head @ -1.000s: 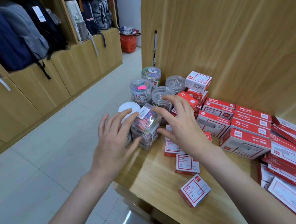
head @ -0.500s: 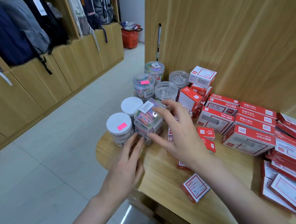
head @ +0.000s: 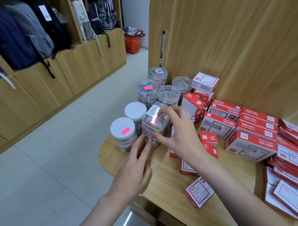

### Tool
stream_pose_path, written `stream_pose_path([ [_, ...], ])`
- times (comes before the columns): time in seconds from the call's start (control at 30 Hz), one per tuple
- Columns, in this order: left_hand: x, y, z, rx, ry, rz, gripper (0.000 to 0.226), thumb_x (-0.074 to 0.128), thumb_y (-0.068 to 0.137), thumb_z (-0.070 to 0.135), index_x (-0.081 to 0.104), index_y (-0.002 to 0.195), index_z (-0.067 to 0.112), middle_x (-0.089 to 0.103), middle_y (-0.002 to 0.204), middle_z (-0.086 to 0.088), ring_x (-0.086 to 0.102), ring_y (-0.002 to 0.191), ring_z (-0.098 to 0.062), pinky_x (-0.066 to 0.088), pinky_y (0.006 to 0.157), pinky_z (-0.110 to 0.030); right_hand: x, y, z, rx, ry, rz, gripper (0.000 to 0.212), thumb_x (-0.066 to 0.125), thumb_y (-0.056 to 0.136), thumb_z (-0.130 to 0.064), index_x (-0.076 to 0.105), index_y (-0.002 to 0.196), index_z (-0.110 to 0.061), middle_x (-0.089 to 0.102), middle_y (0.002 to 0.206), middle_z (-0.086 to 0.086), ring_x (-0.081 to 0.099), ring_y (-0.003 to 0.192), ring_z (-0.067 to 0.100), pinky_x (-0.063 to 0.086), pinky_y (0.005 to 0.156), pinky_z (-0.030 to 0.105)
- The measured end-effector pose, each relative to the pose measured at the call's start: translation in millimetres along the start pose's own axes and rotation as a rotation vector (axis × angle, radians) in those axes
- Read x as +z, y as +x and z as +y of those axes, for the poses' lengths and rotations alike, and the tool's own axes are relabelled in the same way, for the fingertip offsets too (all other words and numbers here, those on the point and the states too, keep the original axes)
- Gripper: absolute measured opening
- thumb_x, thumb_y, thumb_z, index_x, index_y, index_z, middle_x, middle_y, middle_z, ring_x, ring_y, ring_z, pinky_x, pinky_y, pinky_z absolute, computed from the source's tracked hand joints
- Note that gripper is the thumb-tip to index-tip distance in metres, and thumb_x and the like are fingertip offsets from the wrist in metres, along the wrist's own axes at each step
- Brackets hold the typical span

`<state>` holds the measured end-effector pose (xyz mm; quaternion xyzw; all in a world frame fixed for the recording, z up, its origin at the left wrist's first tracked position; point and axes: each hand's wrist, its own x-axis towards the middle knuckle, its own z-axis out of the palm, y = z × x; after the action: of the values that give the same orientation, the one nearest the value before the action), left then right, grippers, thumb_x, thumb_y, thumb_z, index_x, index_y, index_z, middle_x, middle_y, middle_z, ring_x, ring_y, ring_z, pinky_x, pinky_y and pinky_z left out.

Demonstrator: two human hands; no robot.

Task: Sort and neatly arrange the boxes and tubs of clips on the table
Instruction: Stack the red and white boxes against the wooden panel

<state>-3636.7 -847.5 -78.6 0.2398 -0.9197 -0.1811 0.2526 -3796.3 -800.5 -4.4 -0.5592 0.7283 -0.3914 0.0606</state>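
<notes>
- Since half a second ago the left hand (head: 131, 168) has drawn slightly closer to the clear stack (head: 153, 128), and its fingertips (head: 147, 142) now touch the stack's lower front; the right hand (head: 179, 137) has stayed on the stack.
- The clear stack, square boxes of coloured clips piled up, stands near the table's (head: 168, 180) rounded left edge, directly between the two hands.
- The right hand grips the stack: fingers curled over the top box's far side, thumb (head: 161, 140) pressed to the near side lower down.
- The left hand is loosely spread, fingers almost straight, holding nothing; only its tips meet the stack.
- Just left of the stack stand two white-lid tubs (head: 123, 130), the nearer bearing a pink sticker.
- Behind the stack stand four clear round tubs (head: 168, 95), two with coloured clips.
- Right of the stack lie red boxes (head: 251, 144) in rows and loose piles; one small box (head: 198, 192) lies apart, near the table's front.
</notes>
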Motion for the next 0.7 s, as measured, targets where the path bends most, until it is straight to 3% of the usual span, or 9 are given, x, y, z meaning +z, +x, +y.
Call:
stream_pose_path([
  [0.17, -3, -1, 1, 0.010, -0.027, 0.016, 0.058, 0.035, 0.081, 0.019, 0.037, 0.139, 0.012, 0.029, 0.148, -0.007, 0.046, 0.122, -0.021, 0.051, 0.088, -0.034, -5, 2, 2, 0.019, 0.075, -0.017, 0.047, 0.079, 0.066, -0.019, 0.056, 0.108, -0.021, 0.054, 0.109, 0.001, 0.053, 0.097, 0.015, 0.041, 0.091, 0.025],
  [0.23, -7, -7, 1, 0.027, -0.060, 0.036, 0.053, 0.036, 0.083, 0.017, 0.038, 0.136, 0.014, 0.033, 0.145, -0.003, 0.044, 0.123, -0.014, 0.042, 0.096, -0.023, -10, 2, 2, 0.030, 0.108, 0.007, 0.046, 0.080, 0.065, -0.019, 0.057, 0.105, -0.023, 0.055, 0.109, 0.000, 0.054, 0.099, 0.014, 0.044, 0.092, 0.029],
  [0.3, -13, -18, 0, 0.008, -0.102, 0.098, 0.044, 0.039, 0.084, 0.016, 0.046, 0.128, 0.014, 0.041, 0.134, 0.001, 0.045, 0.117, -0.006, 0.035, 0.095, -0.010, -16, 1, 1, 0.037, 0.180, 0.031, 0.045, 0.081, 0.064, -0.021, 0.056, 0.102, -0.025, 0.058, 0.108, 0.000, 0.055, 0.099, 0.013, 0.046, 0.090, 0.030],
  [0.43, -20, -33, -8, -0.224, -0.236, 0.325, 0.034, 0.046, 0.079, 0.026, 0.051, 0.111, 0.016, 0.044, 0.110, 0.009, 0.045, 0.106, 0.010, 0.031, 0.087, 0.000, -26, -1, -1, 0.052, 0.368, 0.042, 0.041, 0.077, 0.065, -0.019, 0.054, 0.098, -0.028, 0.060, 0.103, -0.009, 0.058, 0.100, 0.014, 0.049, 0.088, 0.031],
  [0.57, -21, -24, -15, -0.407, -0.365, 0.456, 0.049, 0.067, 0.074, 0.028, 0.043, 0.116, 0.021, 0.038, 0.107, 0.011, 0.049, 0.100, 0.006, 0.035, 0.085, -0.003, -31, -10, -9, 0.040, 0.516, 0.024, 0.043, 0.076, 0.064, -0.011, 0.054, 0.097, -0.028, 0.060, 0.100, -0.013, 0.059, 0.097, 0.013, 0.047, 0.085, 0.026],
  [0.63, -20, -16, -20, -0.473, -0.389, 0.413, 0.065, 0.077, 0.072, 0.014, 0.040, 0.124, 0.020, 0.038, 0.114, 0.006, 0.048, 0.099, 0.009, 0.035, 0.085, -0.001, -25, -22, -15, 0.005, 0.529, -0.027, 0.045, 0.076, 0.063, -0.010, 0.054, 0.098, -0.028, 0.060, 0.101, -0.009, 0.059, 0.098, 0.015, 0.048, 0.085, 0.027],
  [0.7, -21, -9, -27, -0.489, -0.408, 0.313, 0.074, 0.078, 0.070, 0.013, 0.038, 0.132, 0.016, 0.044, 0.120, 0.003, 0.051, 0.098, 0.006, 0.036, 0.086, -0.003, -11, -40, -16, -0.009, 0.489, -0.072, 0.046, 0.076, 0.063, -0.015, 0.054, 0.100, -0.029, 0.060, 0.104, -0.002, 0.059, 0.098, 0.017, 0.049, 0.085, 0.031],
])
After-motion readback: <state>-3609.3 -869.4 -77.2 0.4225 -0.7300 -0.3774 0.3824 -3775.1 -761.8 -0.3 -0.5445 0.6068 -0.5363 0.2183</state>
